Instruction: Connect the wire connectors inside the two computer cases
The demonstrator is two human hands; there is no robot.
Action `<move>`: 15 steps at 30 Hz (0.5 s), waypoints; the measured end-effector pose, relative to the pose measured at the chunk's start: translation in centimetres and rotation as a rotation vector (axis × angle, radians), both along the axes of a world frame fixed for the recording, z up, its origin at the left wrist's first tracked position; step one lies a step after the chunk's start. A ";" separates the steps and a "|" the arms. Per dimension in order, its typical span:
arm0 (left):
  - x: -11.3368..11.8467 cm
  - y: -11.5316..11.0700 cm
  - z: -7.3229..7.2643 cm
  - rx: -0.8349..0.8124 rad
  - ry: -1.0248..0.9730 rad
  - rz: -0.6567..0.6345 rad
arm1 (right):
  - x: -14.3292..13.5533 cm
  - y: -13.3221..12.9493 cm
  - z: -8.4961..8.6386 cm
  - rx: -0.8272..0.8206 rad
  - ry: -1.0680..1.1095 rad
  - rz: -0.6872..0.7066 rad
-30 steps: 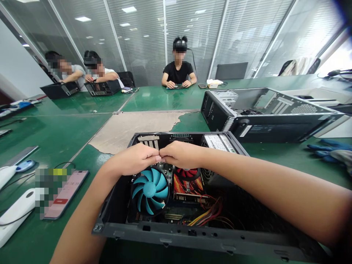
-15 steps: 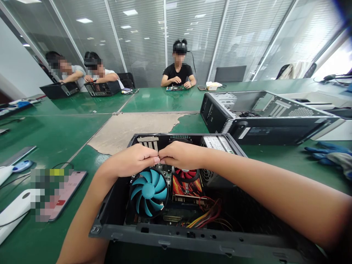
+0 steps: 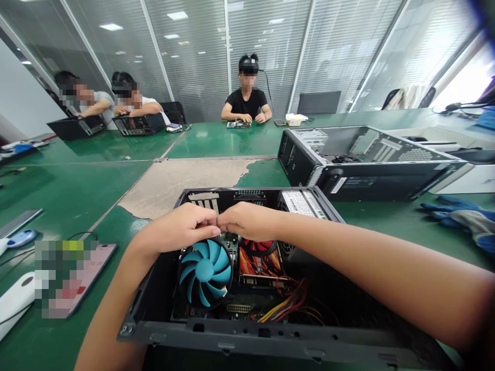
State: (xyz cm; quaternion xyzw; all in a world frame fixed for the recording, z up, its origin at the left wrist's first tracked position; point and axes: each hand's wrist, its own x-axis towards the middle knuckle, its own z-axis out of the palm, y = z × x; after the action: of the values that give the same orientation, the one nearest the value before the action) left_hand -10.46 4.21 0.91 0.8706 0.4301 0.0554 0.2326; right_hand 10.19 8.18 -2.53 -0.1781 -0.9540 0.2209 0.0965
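An open black computer case [image 3: 232,335] lies in front of me. Over its far inner part, my left hand [image 3: 190,226] and my right hand [image 3: 243,219] meet with fingertips together. Both are closed in a pinch; anything between the fingers is too small or hidden to name. Below my left hand is a cooling fan [image 3: 204,270] with turquoise blades. A graphics card [image 3: 260,260] with a red fan and flame print sits under my right hand. Coloured power cables [image 3: 284,306] bunch near the case's front. The silver power supply [image 3: 299,203] lies at the back right.
Another open computer case [image 3: 371,170] stands at the back right, with blue-grey gloves [image 3: 464,219] nearer. A phone [image 3: 93,273] and a white device [image 3: 17,301] lie left on the green table [image 3: 216,141]. Several people work across the table, one with a circuit board [image 3: 238,124].
The whole view has shifted slightly, so things sit a little further left. My hands stay together over the case, with the left fingers curled a bit differently.
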 end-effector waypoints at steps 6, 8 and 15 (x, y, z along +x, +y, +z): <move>-0.2 -0.2 0.0 0.022 -0.195 0.062 | -0.3 0.4 -0.4 -0.047 0.064 -0.067; -0.2 -0.2 0.0 0.005 -0.204 0.038 | -0.3 0.4 -0.5 -0.071 0.080 -0.060; -0.5 0.3 0.0 -0.041 -0.181 0.016 | -0.4 0.2 -0.6 -0.072 0.069 -0.030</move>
State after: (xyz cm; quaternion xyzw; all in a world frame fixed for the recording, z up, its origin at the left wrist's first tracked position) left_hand -10.94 4.49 0.93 0.8535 0.4154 0.1268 0.2878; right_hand 9.81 8.42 -3.17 -0.1880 -0.9388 0.2597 0.1261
